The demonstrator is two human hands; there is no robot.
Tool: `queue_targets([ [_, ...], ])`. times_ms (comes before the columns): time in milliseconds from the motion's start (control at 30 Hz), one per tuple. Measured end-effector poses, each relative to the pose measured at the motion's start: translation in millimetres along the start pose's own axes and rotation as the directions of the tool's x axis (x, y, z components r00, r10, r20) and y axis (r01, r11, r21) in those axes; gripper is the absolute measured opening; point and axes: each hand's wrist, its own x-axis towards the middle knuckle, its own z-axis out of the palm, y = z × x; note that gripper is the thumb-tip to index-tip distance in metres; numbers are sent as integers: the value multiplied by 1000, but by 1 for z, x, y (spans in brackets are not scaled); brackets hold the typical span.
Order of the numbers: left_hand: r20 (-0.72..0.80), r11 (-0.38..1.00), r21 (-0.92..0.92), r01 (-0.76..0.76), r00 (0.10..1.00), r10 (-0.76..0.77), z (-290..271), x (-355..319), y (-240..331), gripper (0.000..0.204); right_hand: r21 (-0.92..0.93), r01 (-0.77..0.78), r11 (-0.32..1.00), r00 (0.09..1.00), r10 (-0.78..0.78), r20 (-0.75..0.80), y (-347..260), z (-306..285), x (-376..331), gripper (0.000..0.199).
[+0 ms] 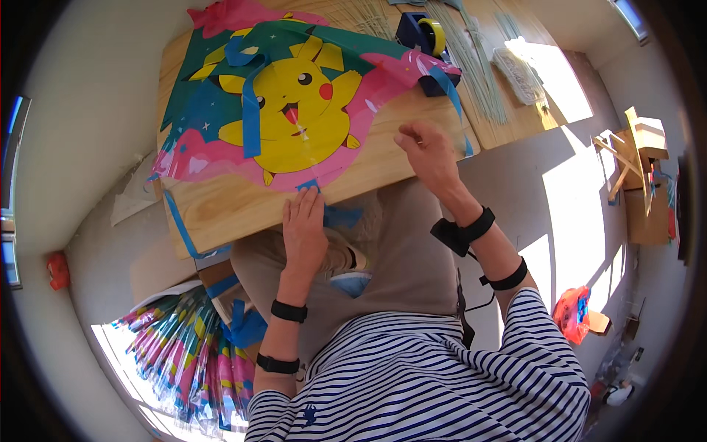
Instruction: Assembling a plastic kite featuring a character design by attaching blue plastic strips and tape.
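Note:
A kite sheet [335, 140] in pink, green and yellow, printed with a yellow cartoon animal, lies spread over the wooden table [228, 214]. Blue ribbon [252, 110] runs loosely across it. My left hand [303, 232] reaches over the table's near edge, fingers stretched flat, their tips on a small blue piece [308, 185] at the sheet's bottom point. Off to the sheet's right, above the table's near edge, my right hand [431, 156] has its fingers curled into a pinch. Whatever may be between those fingertips is too small to make out.
A dark blue tape dispenser [409, 31] stands at the back, near bundled thin rods [479, 74] and a clear plastic box [515, 77]. More blue ribbon [180, 225] hangs at the table's left edge. Several folded kites [188, 339] lie at lower left. A red bag [571, 315] sits right.

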Motion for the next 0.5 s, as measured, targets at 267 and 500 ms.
queue_targets([
  [267,11,1000,26,3,1000,-3,-4,5,6,38,-8,-130,991,942,121,-314,112,-85,143,34],
  [500,36,1000,4,20,999,-21,-6,4,7,45,-27,-123,992,912,102,-398,113,-75,118,36],
])
